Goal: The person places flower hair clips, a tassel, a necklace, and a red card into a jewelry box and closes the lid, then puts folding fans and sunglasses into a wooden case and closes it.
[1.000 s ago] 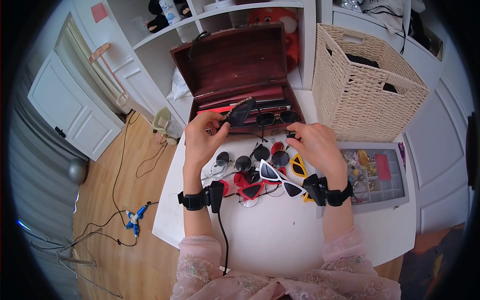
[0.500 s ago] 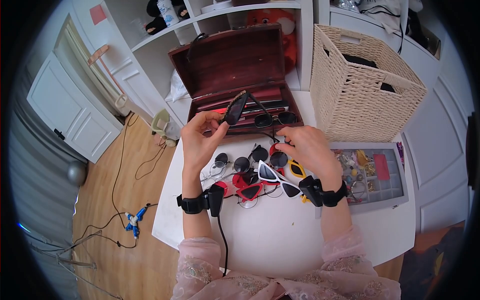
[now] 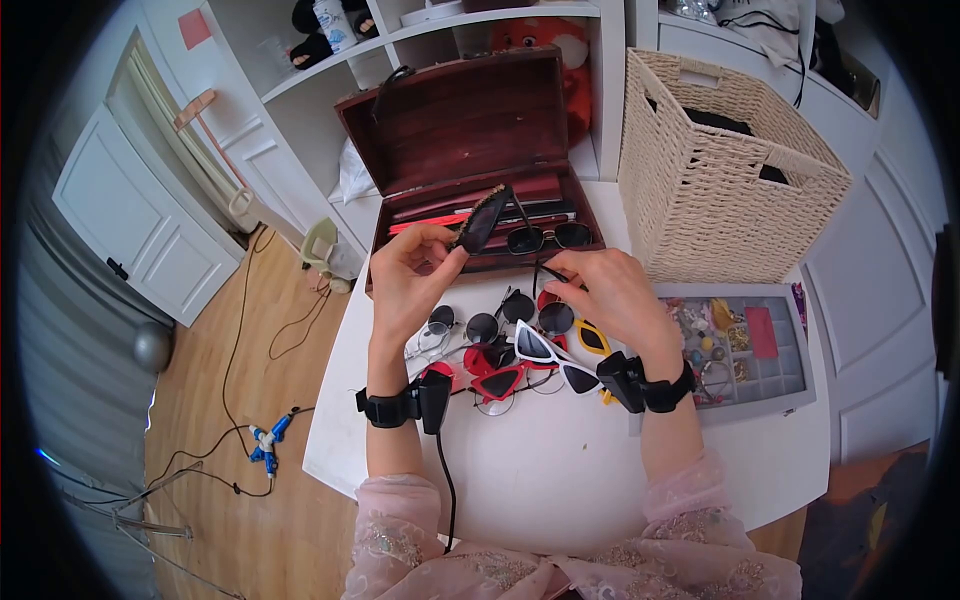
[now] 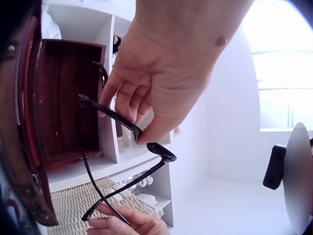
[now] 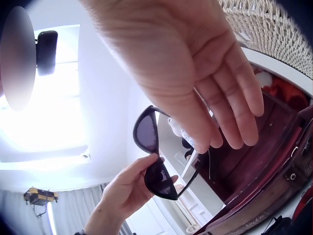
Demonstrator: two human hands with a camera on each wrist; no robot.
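Note:
Dark-lensed sunglasses (image 3: 484, 222) with black temples and a gold-patterned upper rim are held up before an open dark red wooden box (image 3: 450, 125). My left hand (image 3: 408, 285) pinches their front between thumb and fingers. With thumb and index finger, my right hand (image 3: 612, 290) pinches a temple near its tip. The two temples (image 4: 142, 176) cross close to the right hand in the left wrist view. Below the hands, several sunglasses and glasses lie in a pile, including a white-framed pair (image 3: 555, 355), a red-framed pair (image 3: 500, 382) and a yellow-framed pair (image 3: 592, 338).
Inside the box, metal-rimmed sunglasses (image 3: 548, 238) lie at the front right, among other eyewear. A woven basket (image 3: 735, 190) stands at the back right. On the right of the white table (image 3: 520, 480) sits a compartmented jewelry tray (image 3: 790, 380). White shelves (image 3: 280, 120) rise behind.
My right hand has moved left toward the left hand, bringing the temple inward. The left hand has stayed nearly in place, still pinching the sunglasses, which have turned slightly.

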